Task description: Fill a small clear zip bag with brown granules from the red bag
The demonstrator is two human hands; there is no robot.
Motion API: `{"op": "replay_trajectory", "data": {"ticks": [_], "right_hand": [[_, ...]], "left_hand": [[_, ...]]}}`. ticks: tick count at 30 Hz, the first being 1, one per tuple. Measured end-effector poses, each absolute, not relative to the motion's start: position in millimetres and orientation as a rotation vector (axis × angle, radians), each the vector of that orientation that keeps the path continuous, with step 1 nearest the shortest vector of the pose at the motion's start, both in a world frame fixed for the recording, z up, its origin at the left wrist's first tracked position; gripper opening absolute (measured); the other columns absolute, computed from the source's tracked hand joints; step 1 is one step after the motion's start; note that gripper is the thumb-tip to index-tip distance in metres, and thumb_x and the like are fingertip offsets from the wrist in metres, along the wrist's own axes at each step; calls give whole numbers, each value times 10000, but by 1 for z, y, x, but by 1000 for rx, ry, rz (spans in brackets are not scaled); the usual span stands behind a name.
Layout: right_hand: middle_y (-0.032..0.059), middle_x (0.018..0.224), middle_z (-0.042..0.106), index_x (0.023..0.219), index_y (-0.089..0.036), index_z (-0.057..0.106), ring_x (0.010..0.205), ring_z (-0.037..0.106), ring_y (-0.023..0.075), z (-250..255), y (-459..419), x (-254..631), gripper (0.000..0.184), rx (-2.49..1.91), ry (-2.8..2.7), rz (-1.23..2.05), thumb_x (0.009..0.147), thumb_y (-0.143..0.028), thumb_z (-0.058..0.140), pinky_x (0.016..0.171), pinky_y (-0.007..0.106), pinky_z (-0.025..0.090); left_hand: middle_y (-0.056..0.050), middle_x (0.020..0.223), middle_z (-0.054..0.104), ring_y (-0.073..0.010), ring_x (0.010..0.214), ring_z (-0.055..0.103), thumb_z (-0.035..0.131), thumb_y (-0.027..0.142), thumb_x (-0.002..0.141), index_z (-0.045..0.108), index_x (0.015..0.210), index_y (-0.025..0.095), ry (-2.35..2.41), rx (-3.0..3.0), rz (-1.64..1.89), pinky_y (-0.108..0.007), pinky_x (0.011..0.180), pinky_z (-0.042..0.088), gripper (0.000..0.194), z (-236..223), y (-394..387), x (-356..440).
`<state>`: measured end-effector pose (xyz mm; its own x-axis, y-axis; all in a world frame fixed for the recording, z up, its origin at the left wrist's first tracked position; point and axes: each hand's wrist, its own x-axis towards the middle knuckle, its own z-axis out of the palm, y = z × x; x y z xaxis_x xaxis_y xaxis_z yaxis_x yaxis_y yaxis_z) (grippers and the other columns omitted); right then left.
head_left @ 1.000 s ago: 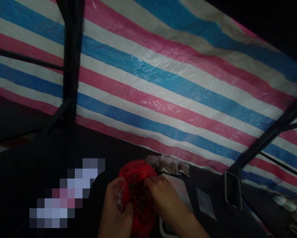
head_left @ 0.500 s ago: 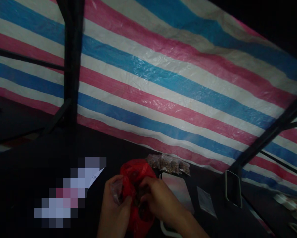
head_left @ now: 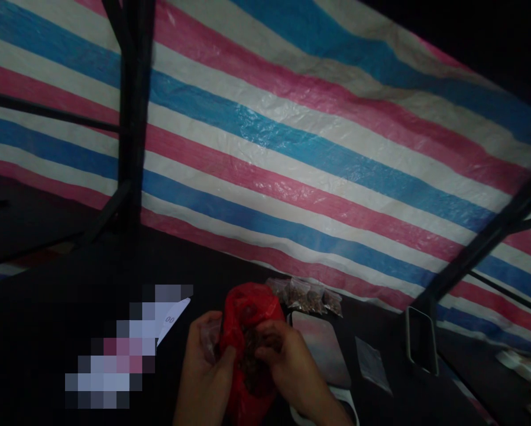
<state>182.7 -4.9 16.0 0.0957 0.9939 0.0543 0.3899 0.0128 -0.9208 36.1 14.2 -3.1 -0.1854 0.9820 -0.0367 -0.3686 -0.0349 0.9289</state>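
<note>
A red plastic bag (head_left: 243,307) with dark brown bits inside stands open on a dark table (head_left: 70,307), low in the middle of the view. My left hand (head_left: 206,367) is closed on the bag's left rim together with a small clear pouch (head_left: 209,342). My right hand (head_left: 287,364) has its fingers pinched inside the bag's mouth, among the brown bits. What those fingers hold is hidden.
Several small clear packets of brown bits (head_left: 307,296) lie behind the bag. A flat pale scale plate (head_left: 321,349) and an empty clear pouch (head_left: 372,364) lie to the right. A phone (head_left: 420,340) stands upright further right. A striped tarpaulin (head_left: 292,148) and dark poles (head_left: 132,112) fill the background.
My right hand has slid left from the bag's right rim into its mouth. The left hand keeps its grip. The view has shifted slightly.
</note>
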Motion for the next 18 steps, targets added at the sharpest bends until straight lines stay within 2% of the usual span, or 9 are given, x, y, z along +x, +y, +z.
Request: {"op": "replay_trajectory", "data": {"ticks": [2, 4, 8, 10, 13, 15, 18], "right_hand": [[89, 1039, 792, 985, -196, 698, 1017, 758, 264, 19, -5, 186, 263, -1469, -1391, 912, 749, -98, 636, 912, 368, 563], [87, 1046, 798, 977, -204, 707, 1043, 754, 267, 27, -7, 187, 214, -1410, -1384, 939, 768, -166, 679, 940, 370, 553], [60, 1041, 811, 995, -228, 744, 1033, 755, 240, 55, -15, 182, 172, -1231, -1379, 988, 828, -272, 746, 959, 345, 547], [44, 1037, 813, 1021, -242, 755, 1010, 758, 224, 68, -19, 176, 159, -1195, -1395, 987, 864, -260, 737, 932, 327, 557], [20, 1067, 806, 1083, -264, 758, 1026, 755, 210, 80, -23, 168, 243, -1278, -1521, 917, 884, -146, 681, 929, 312, 554], [4, 1087, 795, 1075, -272, 768, 1061, 740, 205, 84, -24, 164, 326, -1395, -1663, 781, 857, -55, 662, 967, 310, 534], [9, 1123, 779, 1051, -260, 784, 1109, 715, 207, 88, -25, 162, 393, -1536, -1863, 586, 822, 32, 653, 1015, 313, 513]], "left_hand": [[-54, 1046, 706, -288, 952, 729, 743, 334, 648, 576, 1135, 231, 1090, 877, 1490, -440, 827, 621, 526, -8, 16, 36], [-81, 1189, 693, -323, 1103, 711, 753, 394, 703, 569, 1227, 243, 1132, 952, 1475, -504, 951, 599, 576, -14, 17, 36], [-114, 1499, 589, -346, 1412, 565, 673, 494, 860, 497, 1444, 277, 1170, 1178, 1429, -585, 1178, 453, 648, -23, 17, 34], [-132, 1470, 621, -359, 1391, 580, 622, 537, 901, 543, 1427, 260, 1213, 1286, 1381, -601, 1170, 451, 600, -23, 16, 32], [-151, 1272, 716, -375, 1217, 664, 574, 557, 916, 650, 1303, 223, 1249, 1445, 1322, -594, 1056, 522, 517, -21, 15, 29], [-153, 1196, 733, -368, 1141, 678, 563, 498, 914, 685, 1250, 211, 1231, 1556, 1303, -568, 1001, 549, 458, -20, 14, 27], [-141, 1199, 730, -346, 1149, 666, 558, 391, 907, 696, 1251, 226, 1197, 1678, 1279, -538, 1001, 552, 406, -19, 12, 27]]}}
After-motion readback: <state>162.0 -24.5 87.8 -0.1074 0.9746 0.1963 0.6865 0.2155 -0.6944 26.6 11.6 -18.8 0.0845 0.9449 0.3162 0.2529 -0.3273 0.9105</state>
